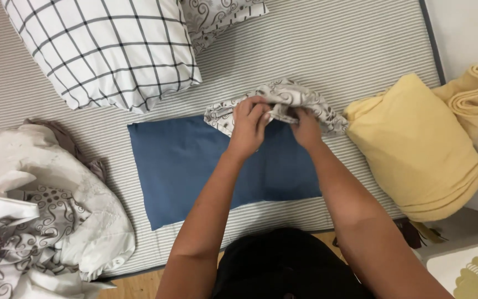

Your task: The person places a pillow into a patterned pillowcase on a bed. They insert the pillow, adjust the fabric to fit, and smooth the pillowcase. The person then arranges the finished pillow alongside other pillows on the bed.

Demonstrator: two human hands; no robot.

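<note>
Head view: both hands meet over the far edge of a blue pillow (195, 171) that lies flat on a striped mattress (327, 50). The left hand (248, 126) and right hand (307, 128) each have fingers closed on a bunched patterned cover (291, 97), which rests at the pillow's far edge, partly on the mattress. A checked pillow (106, 50) lies at the far left, a yellow blanket (416, 144) just right of the cover, and a heap of white and patterned linen (40, 216) at the near left.
</note>
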